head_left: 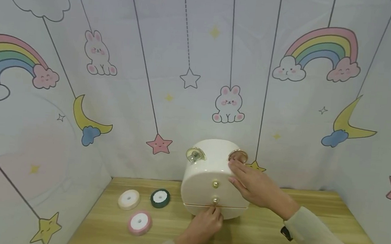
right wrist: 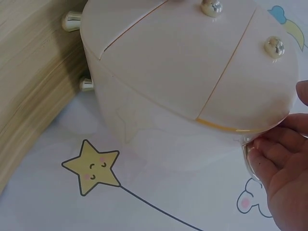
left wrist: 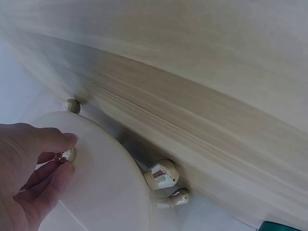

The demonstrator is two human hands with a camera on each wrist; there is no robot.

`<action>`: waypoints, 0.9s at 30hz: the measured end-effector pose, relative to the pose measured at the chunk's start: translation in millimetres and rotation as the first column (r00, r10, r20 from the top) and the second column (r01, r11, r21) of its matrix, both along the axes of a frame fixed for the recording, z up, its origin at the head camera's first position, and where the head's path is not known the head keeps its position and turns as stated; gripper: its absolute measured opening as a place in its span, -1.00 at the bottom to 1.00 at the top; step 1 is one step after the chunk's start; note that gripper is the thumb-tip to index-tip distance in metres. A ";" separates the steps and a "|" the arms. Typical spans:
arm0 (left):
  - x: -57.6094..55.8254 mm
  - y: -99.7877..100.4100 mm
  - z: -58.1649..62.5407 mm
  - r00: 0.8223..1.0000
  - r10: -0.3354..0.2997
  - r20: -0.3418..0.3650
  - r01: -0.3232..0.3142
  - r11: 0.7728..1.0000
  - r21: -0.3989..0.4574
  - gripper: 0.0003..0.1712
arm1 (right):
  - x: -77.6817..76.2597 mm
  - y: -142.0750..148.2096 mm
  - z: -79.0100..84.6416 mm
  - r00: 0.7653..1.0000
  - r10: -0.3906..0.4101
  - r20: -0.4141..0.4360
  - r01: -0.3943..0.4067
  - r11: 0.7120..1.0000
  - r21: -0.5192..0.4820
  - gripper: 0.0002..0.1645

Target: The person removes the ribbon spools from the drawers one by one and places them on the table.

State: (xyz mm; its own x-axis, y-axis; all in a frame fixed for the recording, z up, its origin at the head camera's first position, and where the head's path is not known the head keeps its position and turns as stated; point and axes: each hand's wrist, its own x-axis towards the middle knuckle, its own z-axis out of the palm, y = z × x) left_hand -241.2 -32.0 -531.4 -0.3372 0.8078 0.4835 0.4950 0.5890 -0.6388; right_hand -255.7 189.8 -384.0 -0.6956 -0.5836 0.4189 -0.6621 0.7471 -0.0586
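Observation:
A glossy cream storage box (head_left: 197, 186) with a rounded body, stacked drawers and gold-rimmed ears stands at the back of the wooden table. My left hand (head_left: 206, 220) is at its lowest drawer (head_left: 234, 213). In the left wrist view, thumb and fingers pinch that drawer's small gold knob (left wrist: 70, 154). Two other gold knobs, the upper one (head_left: 215, 184) and the middle one (head_left: 215, 200), show above it. My right hand (head_left: 257, 185) rests on the box's upper right side by the right ear (head_left: 238, 155), its fingers mostly straight. The right wrist view shows those fingertips against the box's top edge.
Left of the box lie three ribbon rolls: cream (head_left: 129, 199), dark green (head_left: 160, 198) and pink (head_left: 139, 222). A printed cloth backdrop (head_left: 195, 129) rises right behind the box. Gold feet (left wrist: 161, 174) support the box on the table (head_left: 269, 237).

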 end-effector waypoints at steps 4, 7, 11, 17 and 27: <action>-0.2 -0.1 0.1 1.000 0.015 0.003 -0.015 1.000 -0.007 -0.87 | 0.7 -0.5 -0.2 1.000 -0.008 -0.001 0.008 1.000 0.001 -0.34; -0.6 -0.2 0.4 1.000 0.017 0.012 -0.017 1.000 -0.008 -0.85 | 0.7 -0.6 -0.4 1.000 -0.009 -0.009 0.009 1.000 0.000 -0.34; -3.3 -0.6 0.7 1.000 0.013 0.023 -0.013 1.000 -0.004 -0.86 | -0.6 -0.9 -1.3 0.999 -0.003 -0.036 0.003 1.000 -0.003 -0.34; -5.6 -1.9 -1.1 1.000 0.005 0.016 -0.005 1.000 0.001 -0.91 | -0.4 -2.8 -1.7 1.000 -0.016 -0.024 0.016 1.000 -0.001 -0.34; -2.4 -2.7 -0.5 0.998 0.013 0.058 -0.015 0.999 0.046 -0.79 | 0.5 -3.1 -2.2 0.999 -0.014 -0.032 0.014 1.000 -0.009 -0.34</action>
State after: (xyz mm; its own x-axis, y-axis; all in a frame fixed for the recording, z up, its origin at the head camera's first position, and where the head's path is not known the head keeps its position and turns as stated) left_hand -243.5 -34.7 -531.9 -0.3768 0.7800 0.4997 0.5216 0.6244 -0.5814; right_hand -255.2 186.7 -386.1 -0.6901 -0.5698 0.4463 -0.6530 0.7561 -0.0444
